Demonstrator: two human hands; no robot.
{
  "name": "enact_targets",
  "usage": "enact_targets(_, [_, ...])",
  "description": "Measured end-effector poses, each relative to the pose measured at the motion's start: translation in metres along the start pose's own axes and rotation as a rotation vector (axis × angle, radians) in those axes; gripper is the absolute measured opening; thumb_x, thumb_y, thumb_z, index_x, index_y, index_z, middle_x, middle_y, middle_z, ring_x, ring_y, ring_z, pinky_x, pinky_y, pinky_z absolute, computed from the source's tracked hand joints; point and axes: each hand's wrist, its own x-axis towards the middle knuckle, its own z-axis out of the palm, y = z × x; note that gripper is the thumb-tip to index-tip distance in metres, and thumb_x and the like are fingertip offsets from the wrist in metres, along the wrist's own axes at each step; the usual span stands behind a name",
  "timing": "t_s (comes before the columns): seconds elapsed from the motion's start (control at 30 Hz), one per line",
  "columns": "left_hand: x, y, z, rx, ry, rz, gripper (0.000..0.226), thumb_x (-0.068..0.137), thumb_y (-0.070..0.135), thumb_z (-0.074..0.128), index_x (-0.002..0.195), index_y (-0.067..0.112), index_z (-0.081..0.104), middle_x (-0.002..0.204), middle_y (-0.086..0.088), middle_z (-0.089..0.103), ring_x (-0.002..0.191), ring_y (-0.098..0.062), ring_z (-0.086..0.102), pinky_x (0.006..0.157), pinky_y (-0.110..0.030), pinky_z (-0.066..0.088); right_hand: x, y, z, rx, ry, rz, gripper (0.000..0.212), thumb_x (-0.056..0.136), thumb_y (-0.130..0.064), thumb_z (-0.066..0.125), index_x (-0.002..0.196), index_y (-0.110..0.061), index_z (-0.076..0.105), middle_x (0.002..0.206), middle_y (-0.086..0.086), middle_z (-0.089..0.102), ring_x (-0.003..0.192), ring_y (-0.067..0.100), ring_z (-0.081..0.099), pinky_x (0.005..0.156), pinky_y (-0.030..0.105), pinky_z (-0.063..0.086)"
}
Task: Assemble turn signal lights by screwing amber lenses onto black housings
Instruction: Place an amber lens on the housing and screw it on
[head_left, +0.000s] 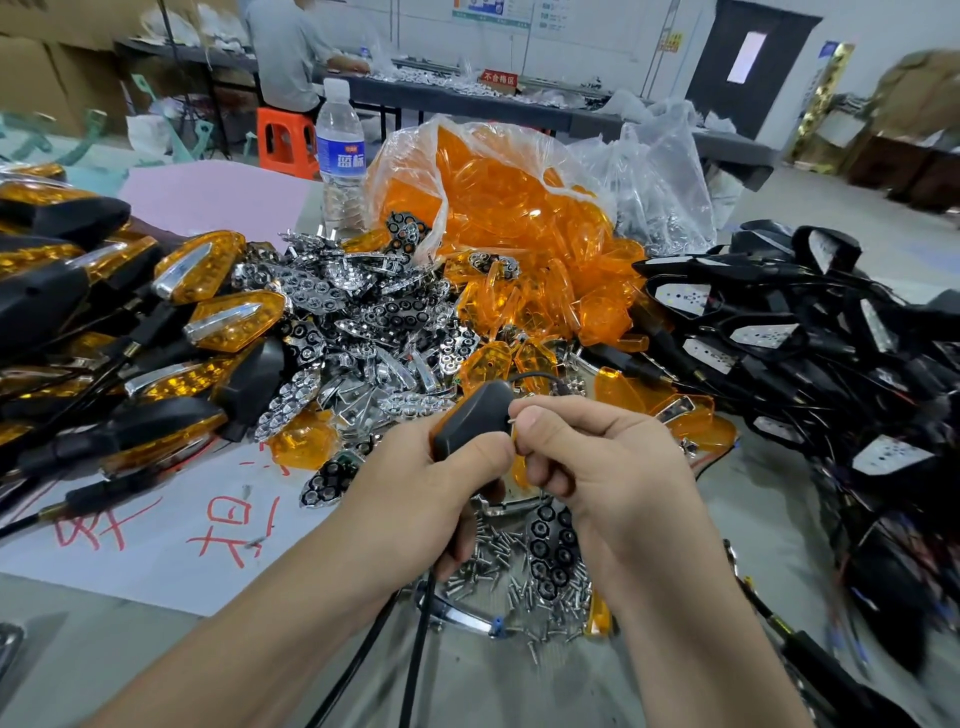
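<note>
Head view of the workbench. The left hand (410, 488) is gripping a black housing (470, 421) from below, its fingers curled round it, just above the middle of the bench. The housing's closed back is facing the camera, so its open side is hidden.

The right hand (602, 457) is pinching a small metal piece (512, 423) between thumb and forefinger at the housing's right edge. The piece is too small to identify with certainty. An amber lens (519, 475) is showing only as a sliver between the two hands, and whether it is seated on the housing cannot be told.

Two black cables (415, 649) are running down from under the left hand and are being cut off by the lower edge.

Beneath the hands, loose screws (498, 564) are lying in a chrome-rimmed tray (457, 618) that the forearms are largely covering. Around them:
- Finished lights (208, 312) are piling up at the left.
- Chrome reflectors (363, 312) are lying in the centre.
- A clear bag of lenses (509, 208) is sitting behind them.
- Tangled black housings (779, 338), blurred toward the frame edge, are lying at the right.

A water bottle (340, 150) is standing beside the bag. In the background a seated person (285, 57) is appearing only in part, cut off by the top edge.
</note>
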Motion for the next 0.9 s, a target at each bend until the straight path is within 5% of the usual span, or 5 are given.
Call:
enact_targets(0.43, [-0.007, 0.007, -0.003, -0.065, -0.221, -0.142, 0.024, 0.103, 0.028, 0.059, 0.092, 0.007, 0.062, 0.049, 0.003, 0.059, 0.030, -0.006, 0.040, 0.032, -0.016, 0.029, 0.006, -0.008, -0.014, -0.002, -0.164, 0.357, 0.026, 0.094, 0.001, 0.063, 0.079, -0.013, 0.047, 0.054, 0.005, 0.042, 0.043, 0.012, 0.025, 0.048, 0.029, 0.012])
enact_targets(0.57, [-0.004, 0.003, -0.003, -0.129, -0.263, -0.153, 0.034, 0.089, 0.038, 0.058, 0.095, 0.005, 0.065, 0.064, -0.003, 0.065, 0.032, -0.009, 0.043, 0.033, -0.016, 0.031, 0.000, -0.017, -0.011, -0.217, -0.117, 0.204, 0.023, 0.097, -0.007, 0.065, 0.079, -0.011, 0.051, 0.050, 0.003, 0.048, 0.041, 0.010, 0.034, 0.042, 0.023, 0.025])
enact_targets(0.7, [0.011, -0.004, -0.011, -0.243, -0.136, -0.242, 0.047, 0.083, 0.046, 0.068, 0.097, 0.001, 0.071, 0.067, -0.009, 0.063, 0.033, -0.012, 0.042, 0.032, -0.017, 0.031, -0.005, -0.022, -0.022, -0.945, 0.254, -0.027, 0.040, 0.091, -0.062, 0.061, 0.081, -0.023, 0.062, 0.065, -0.012, 0.061, 0.064, 0.010, 0.056, 0.060, 0.032, 0.041])
enact_targets(0.8, [0.025, -0.005, -0.021, -0.466, -0.041, -0.316, 0.055, 0.079, 0.047, 0.065, 0.108, 0.000, 0.065, 0.068, -0.008, 0.065, 0.029, -0.011, 0.044, 0.026, -0.016, 0.032, -0.011, -0.023, -0.029, -1.488, 0.186, 0.145, 0.036, 0.090, -0.060, 0.062, 0.108, -0.031, 0.051, 0.093, -0.010, 0.059, 0.089, 0.021, 0.059, 0.079, 0.038, 0.049])
enact_targets(0.9, [0.035, -0.002, -0.034, -0.572, -0.022, -0.286, 0.046, 0.085, 0.043, 0.055, 0.104, 0.001, 0.059, 0.064, -0.007, 0.061, 0.026, -0.009, 0.042, 0.025, -0.013, 0.031, -0.010, -0.020, -0.029, -1.537, 0.092, 0.234, 0.044, 0.090, -0.045, 0.063, 0.124, -0.027, 0.042, 0.105, -0.002, 0.053, 0.099, 0.026, 0.053, 0.083, 0.038, 0.047])
